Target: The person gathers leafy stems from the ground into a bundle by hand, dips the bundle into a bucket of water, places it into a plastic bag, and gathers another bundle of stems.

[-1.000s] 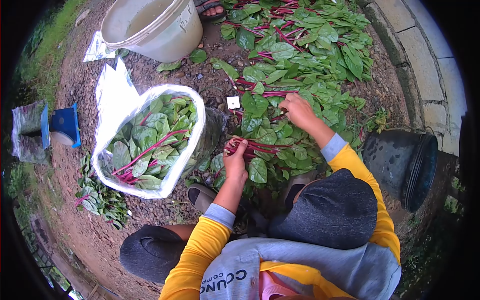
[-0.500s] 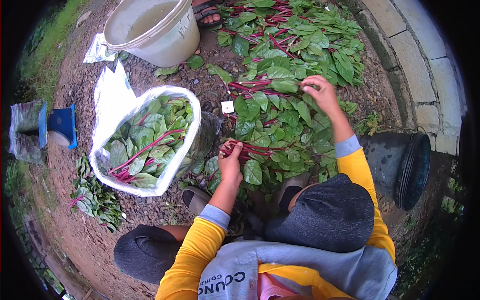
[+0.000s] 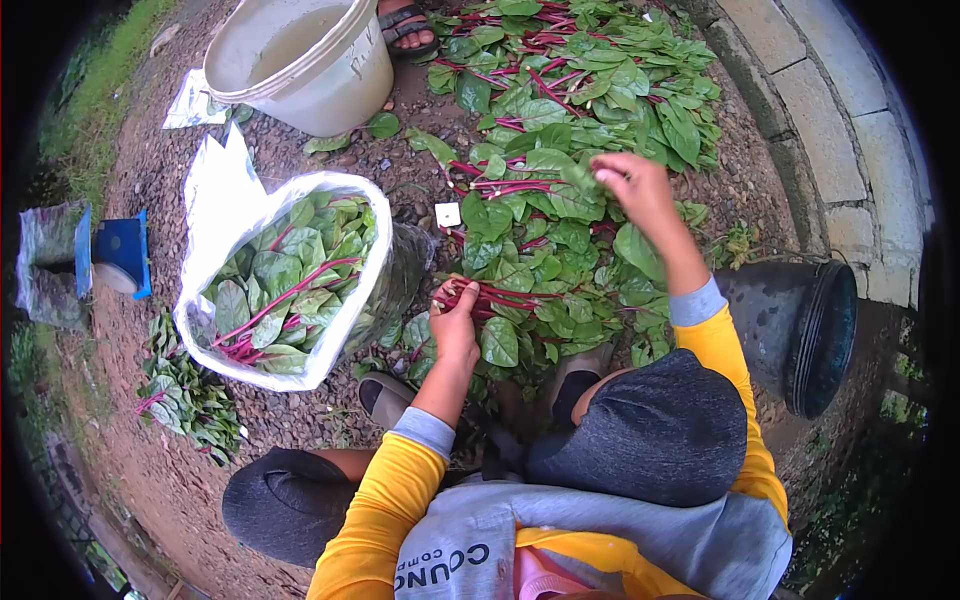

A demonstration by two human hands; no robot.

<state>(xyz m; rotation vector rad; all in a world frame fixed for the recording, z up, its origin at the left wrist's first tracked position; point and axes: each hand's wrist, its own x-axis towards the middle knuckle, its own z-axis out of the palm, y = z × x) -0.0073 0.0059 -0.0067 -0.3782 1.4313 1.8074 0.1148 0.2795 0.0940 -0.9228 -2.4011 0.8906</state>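
Observation:
My left hand [image 3: 456,322] is closed around the red stems of a bunch of Malabar spinach [image 3: 515,300], whose green leaves fan out to the right. Farther right and higher, my right hand [image 3: 634,190] pinches a leafy spinach sprig [image 3: 582,178] over the pile, its fingertips on a leaf. More red-stemmed spinach [image 3: 600,85] lies spread on the gravel beyond both hands. Left of my left hand stands an open clear plastic bag [image 3: 383,250] with leaves and stems inside. A small white square [image 3: 447,214] lies between bag and pile.
A whitish bucket of cloudy water [image 3: 340,85] stands at the back, beside another person's sandalled foot [image 3: 408,30]. On the right a dark bucket [image 3: 775,325] lies on its side near a concrete block edge [image 3: 820,125]. Loose greens [image 3: 190,400] lie left, below the bag.
My right hand has shifted slightly left and lifted a spinach sprig among the leaves. My left hand keeps its hold on the bunch; the whole view has slid slightly.

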